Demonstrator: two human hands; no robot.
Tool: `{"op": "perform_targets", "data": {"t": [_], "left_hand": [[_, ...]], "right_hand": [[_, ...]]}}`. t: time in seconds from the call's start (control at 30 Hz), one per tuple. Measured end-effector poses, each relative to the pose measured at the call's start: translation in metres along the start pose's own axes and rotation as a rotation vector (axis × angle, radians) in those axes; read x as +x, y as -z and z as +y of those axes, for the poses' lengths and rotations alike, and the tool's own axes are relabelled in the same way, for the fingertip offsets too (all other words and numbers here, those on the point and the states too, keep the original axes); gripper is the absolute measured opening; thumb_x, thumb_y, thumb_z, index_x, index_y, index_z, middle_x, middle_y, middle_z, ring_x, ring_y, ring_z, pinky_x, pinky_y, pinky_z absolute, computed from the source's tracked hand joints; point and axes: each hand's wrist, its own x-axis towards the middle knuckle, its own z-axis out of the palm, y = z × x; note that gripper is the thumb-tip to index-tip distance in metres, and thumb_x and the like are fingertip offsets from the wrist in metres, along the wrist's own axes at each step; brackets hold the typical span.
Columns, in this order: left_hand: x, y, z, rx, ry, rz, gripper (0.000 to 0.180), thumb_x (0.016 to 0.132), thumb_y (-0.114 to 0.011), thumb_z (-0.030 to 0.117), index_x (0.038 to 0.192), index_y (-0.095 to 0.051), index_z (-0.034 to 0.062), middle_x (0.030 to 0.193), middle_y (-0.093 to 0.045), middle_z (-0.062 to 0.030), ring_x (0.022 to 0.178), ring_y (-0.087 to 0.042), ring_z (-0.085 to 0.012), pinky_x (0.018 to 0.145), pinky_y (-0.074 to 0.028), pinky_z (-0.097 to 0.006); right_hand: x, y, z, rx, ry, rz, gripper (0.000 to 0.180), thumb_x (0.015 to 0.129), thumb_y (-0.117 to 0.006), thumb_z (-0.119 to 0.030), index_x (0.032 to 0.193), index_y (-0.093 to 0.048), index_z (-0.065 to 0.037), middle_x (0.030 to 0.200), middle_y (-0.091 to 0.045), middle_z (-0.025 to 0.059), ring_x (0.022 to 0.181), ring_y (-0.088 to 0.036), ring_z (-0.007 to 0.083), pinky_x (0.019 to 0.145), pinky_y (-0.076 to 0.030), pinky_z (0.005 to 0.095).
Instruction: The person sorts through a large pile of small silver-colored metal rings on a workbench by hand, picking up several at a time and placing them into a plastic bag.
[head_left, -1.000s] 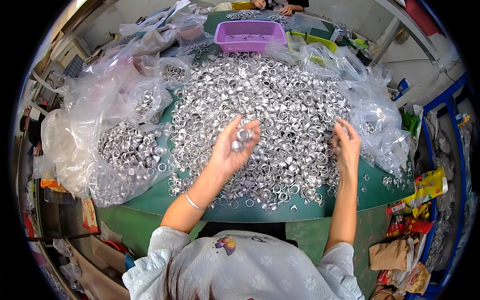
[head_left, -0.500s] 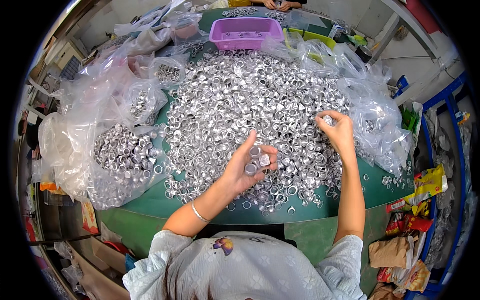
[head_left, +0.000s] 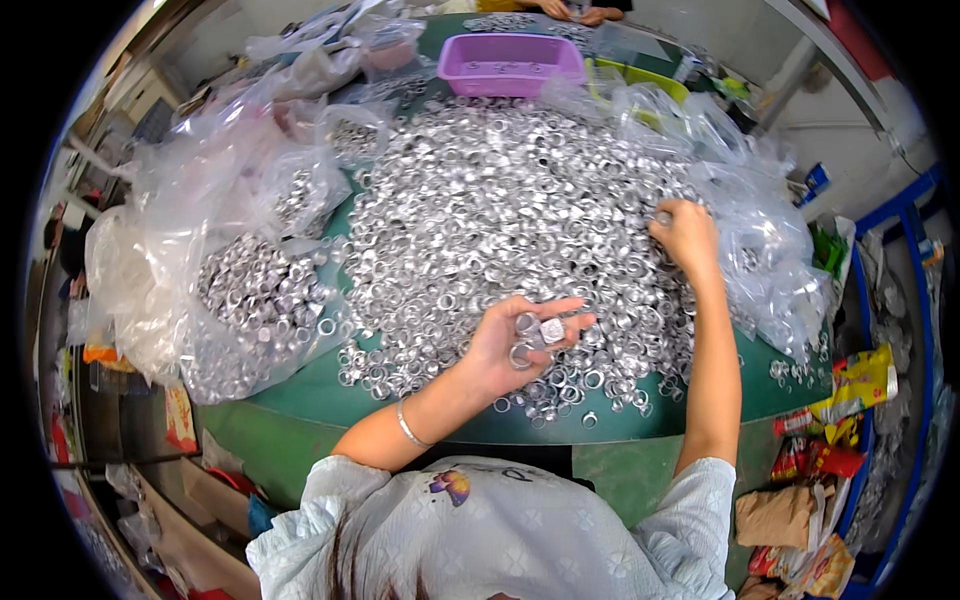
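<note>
A wide heap of silver-coloured metal rings [head_left: 500,220] covers the green table [head_left: 330,400]. My left hand [head_left: 505,345] is held palm up over the near part of the heap. Several rings lie in its palm and half-curled fingers, among them one with a square flat top [head_left: 552,330]. At the right edge of the heap, my right hand [head_left: 688,235] has its thumb and fingers pinched together, touching the rings there. Whatever is between those fingertips is too small and hidden to make out.
Clear plastic bags of rings stand left [head_left: 260,290] and right [head_left: 765,250] of the heap. Behind it are a purple basket [head_left: 512,80] holding a few rings and a green basket [head_left: 665,88]. Another person's hands [head_left: 580,12] are at the far edge. Loose rings lie near the front edge.
My left hand has moved slightly right and tilted, still with rings in it. My right hand has shifted a little farther away along the heap's right edge. The view has turned slightly.
</note>
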Motion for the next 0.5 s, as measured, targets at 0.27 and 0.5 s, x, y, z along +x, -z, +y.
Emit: {"op": "perform_targets", "data": {"t": [0.27,0.5], "left_hand": [[-0.002,0.008,-0.008,-0.139,-0.101,-0.24,0.041,0.092,-0.041,0.024,0.124,-0.044,-0.001,0.114,-0.052,-0.0189,0.115,-0.048,-0.0356,0.098,-0.036,-0.057],[-0.013,0.023,-0.008,-0.14,-0.202,-0.135,0.032,0.09,-0.051,0.038,0.108,-0.052,0.0107,0.102,-0.056,-0.0074,0.1,-0.056,-0.0225,0.089,-0.046,-0.047]], "right_hand": [[-0.067,0.023,-0.072,0.897,0.333,-0.219,0.011,0.069,-0.067,-0.005,0.076,-0.06,0.001,0.072,-0.058,0.007,0.067,-0.055,0.0127,0.059,-0.044,0.0267],[-0.111,0.008,-0.141,0.514,0.615,-0.112,0.02,0.069,-0.069,-0.009,0.084,-0.059,-0.002,0.092,-0.056,0.0116,0.07,-0.059,0.0265,0.057,-0.047,0.034]]}}
